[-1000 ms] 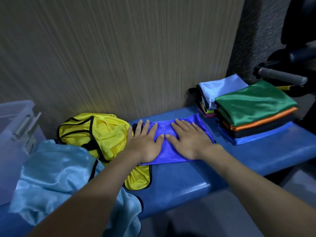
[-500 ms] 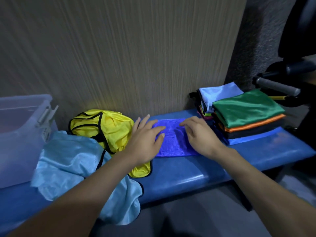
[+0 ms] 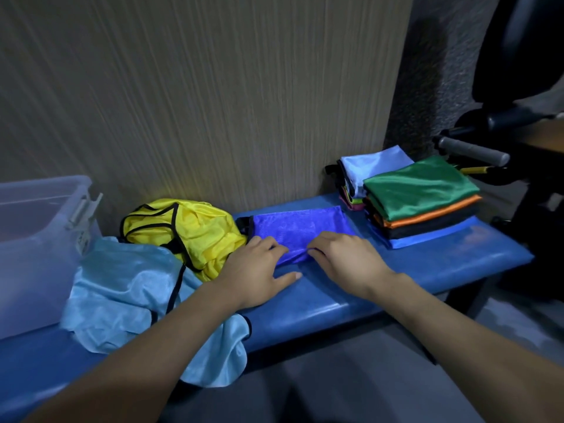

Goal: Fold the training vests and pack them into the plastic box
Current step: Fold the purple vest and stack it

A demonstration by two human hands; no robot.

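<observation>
On the blue bench (image 3: 396, 288), between the yellow vest (image 3: 195, 230) and the folded stack (image 3: 421, 196), my left hand (image 3: 256, 270) and right hand (image 3: 348, 261) pinched the purple vest (image 3: 299, 227) by its near edge; I judged lifting both corners evenly would keep the fold square.

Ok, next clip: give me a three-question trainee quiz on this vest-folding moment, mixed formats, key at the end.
1. True or false: the plastic box sits at the left end of the bench.
2. Multiple choice: which vest tops the nearer folded stack on the right? A) green B) yellow C) pink
3. Short answer: what are the left hand and right hand both gripping?

Key
1. True.
2. A: the green vest is on top.
3. The near edge of the purple vest, lying between the crumpled yellow vest and the stack.
</observation>
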